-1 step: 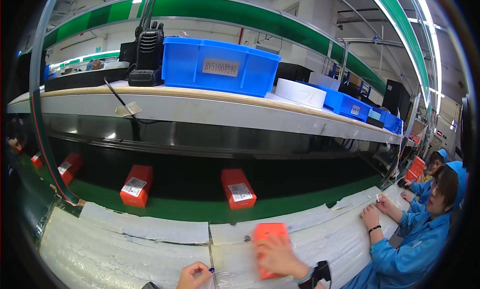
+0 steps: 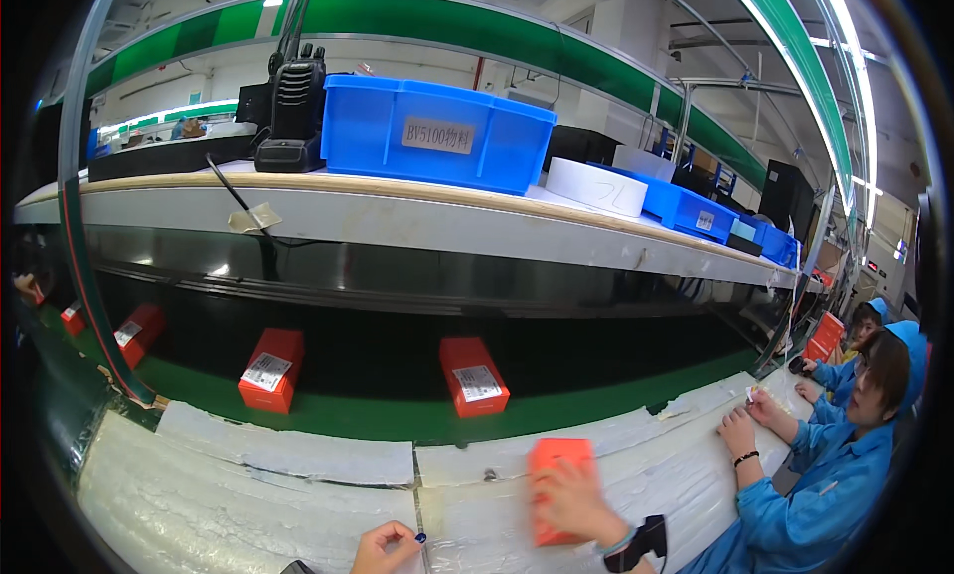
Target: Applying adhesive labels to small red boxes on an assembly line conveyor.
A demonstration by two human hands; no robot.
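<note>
- Orange-red rectangular cardboard box [image 2: 564,451], lower centre, long axis running up-frame
- Right hand [image 2: 574,502]: nearer, fingers spread over it, grip blurred
- Left hand [image 2: 388,547]: lower left, curled; cannot tell if pinching

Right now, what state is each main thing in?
Bare right hand: spread over the red rectangular box, blurred.
Red rectangular box: on the film-covered white bench, partly hidden.
Bare left hand: fingers curled, nothing visibly held.
Right labelled red box: on the green belt, label showing.
Next labelled red box: same belt, label showing.
Black handheld radio: upright on the pale-edged shelf.
Blue plastic bin: upright, contents hidden.
</note>
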